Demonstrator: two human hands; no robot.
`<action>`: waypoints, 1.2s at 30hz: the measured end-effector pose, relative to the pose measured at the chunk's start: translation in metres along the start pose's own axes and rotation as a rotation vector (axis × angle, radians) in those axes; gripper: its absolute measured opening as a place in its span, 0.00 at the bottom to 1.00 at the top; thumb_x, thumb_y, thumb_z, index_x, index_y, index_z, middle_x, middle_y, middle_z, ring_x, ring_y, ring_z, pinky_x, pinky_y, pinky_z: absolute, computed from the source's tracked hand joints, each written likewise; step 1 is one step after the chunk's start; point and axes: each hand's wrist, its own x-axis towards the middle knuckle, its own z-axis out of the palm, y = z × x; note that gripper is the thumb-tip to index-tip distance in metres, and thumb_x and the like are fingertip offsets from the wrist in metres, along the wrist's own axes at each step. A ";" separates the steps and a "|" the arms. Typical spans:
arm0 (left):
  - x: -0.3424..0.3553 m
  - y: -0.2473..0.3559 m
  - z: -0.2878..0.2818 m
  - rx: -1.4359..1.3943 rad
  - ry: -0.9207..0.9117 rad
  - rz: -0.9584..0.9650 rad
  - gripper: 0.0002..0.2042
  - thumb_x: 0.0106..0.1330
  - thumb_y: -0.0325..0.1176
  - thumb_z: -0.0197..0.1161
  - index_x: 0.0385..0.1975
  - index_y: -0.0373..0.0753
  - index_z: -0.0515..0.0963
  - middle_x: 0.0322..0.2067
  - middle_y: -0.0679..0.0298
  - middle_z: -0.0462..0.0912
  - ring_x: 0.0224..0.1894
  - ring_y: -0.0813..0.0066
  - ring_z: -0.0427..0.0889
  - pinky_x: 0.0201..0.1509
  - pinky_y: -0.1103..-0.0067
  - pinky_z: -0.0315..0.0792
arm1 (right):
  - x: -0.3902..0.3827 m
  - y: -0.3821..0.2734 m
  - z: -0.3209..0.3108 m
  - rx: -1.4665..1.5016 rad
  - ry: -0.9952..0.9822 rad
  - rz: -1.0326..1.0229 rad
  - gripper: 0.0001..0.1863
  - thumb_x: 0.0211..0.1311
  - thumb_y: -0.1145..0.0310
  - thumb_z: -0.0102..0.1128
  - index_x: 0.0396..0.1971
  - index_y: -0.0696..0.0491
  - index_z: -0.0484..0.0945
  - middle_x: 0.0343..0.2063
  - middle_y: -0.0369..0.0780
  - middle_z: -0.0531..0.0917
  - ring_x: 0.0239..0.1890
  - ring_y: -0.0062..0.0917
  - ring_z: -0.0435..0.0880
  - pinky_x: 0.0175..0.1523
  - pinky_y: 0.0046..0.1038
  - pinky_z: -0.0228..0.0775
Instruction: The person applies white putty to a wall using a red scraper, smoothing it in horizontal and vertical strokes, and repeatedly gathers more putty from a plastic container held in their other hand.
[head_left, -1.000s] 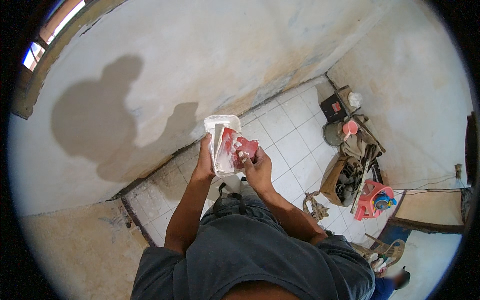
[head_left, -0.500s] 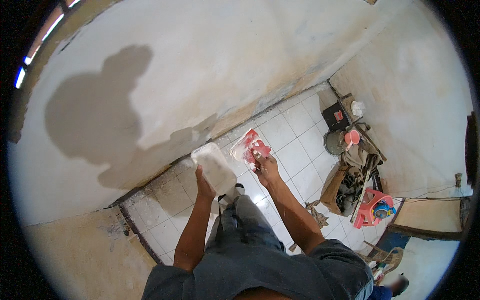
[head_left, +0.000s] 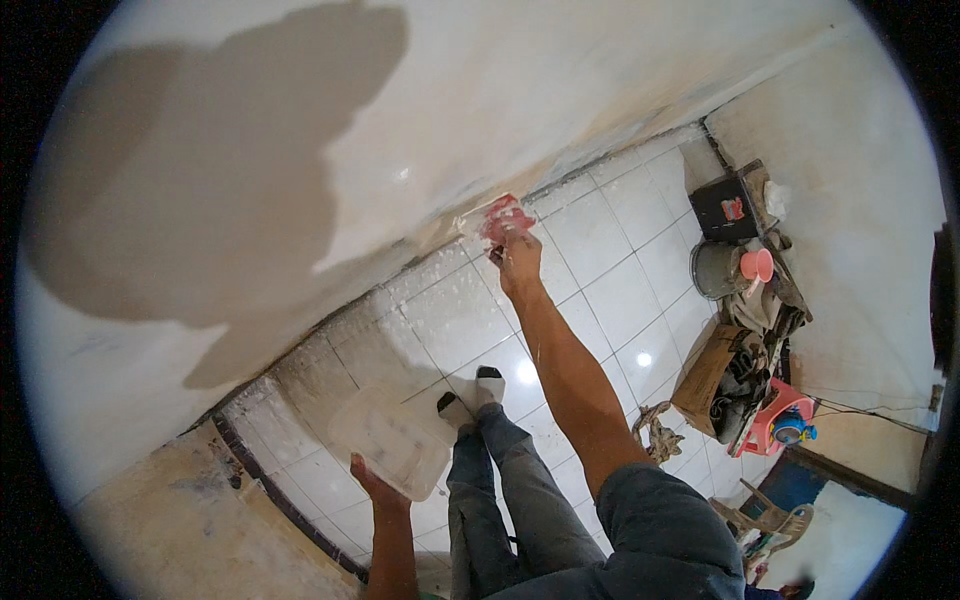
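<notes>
My right hand [head_left: 519,264] grips a red plastering trowel [head_left: 507,215] smeared with white paste. The trowel is at the low part of the pale wall [head_left: 440,110], where it seems to touch the surface. Lower left, my left hand [head_left: 383,490] holds a shallow whitish plastic tub [head_left: 385,432] by its near side, thumb along the edge. The tub's inside is coated with pale residue. My right arm is stretched forward; the left one stays close to my body.
White floor tiles [head_left: 590,235] carry pale splatters along the wall. On the right stand a black box [head_left: 722,208], a dark bucket [head_left: 712,270] with a pink dipper [head_left: 757,265], a cardboard box [head_left: 706,375] of dark items and a pink stool [head_left: 768,425]. A crumpled rag [head_left: 657,434] lies nearer. Another person [head_left: 795,590] shows lower right.
My right hand has reached forward with the trowel to the wall. The left hand has moved the tub down and to the left, away from the trowel.
</notes>
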 end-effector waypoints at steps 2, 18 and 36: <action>0.001 -0.003 -0.017 -0.089 0.037 -0.007 0.34 0.59 0.60 0.44 0.61 0.45 0.58 0.57 0.57 0.64 0.57 0.55 0.65 0.56 0.53 0.63 | 0.003 0.007 0.010 -0.090 0.014 -0.067 0.08 0.60 0.69 0.49 0.31 0.57 0.75 0.24 0.35 0.76 0.23 0.20 0.73 0.29 0.25 0.72; -0.001 0.004 -0.014 -0.106 0.092 0.146 0.33 0.62 0.61 0.39 0.60 0.42 0.58 0.57 0.55 0.64 0.57 0.56 0.66 0.54 0.54 0.68 | 0.057 -0.007 0.079 -0.173 0.119 -0.352 0.11 0.58 0.69 0.51 0.24 0.62 0.76 0.20 0.37 0.76 0.18 0.18 0.71 0.24 0.21 0.65; 0.012 -0.043 0.017 -0.070 0.353 0.054 0.21 0.63 0.46 0.50 0.49 0.38 0.67 0.44 0.56 0.76 0.41 0.60 0.79 0.43 0.66 0.76 | 0.099 0.040 -0.049 -0.320 0.031 -0.250 0.15 0.51 0.81 0.52 0.41 0.61 0.73 0.32 0.42 0.79 0.31 0.25 0.80 0.31 0.26 0.77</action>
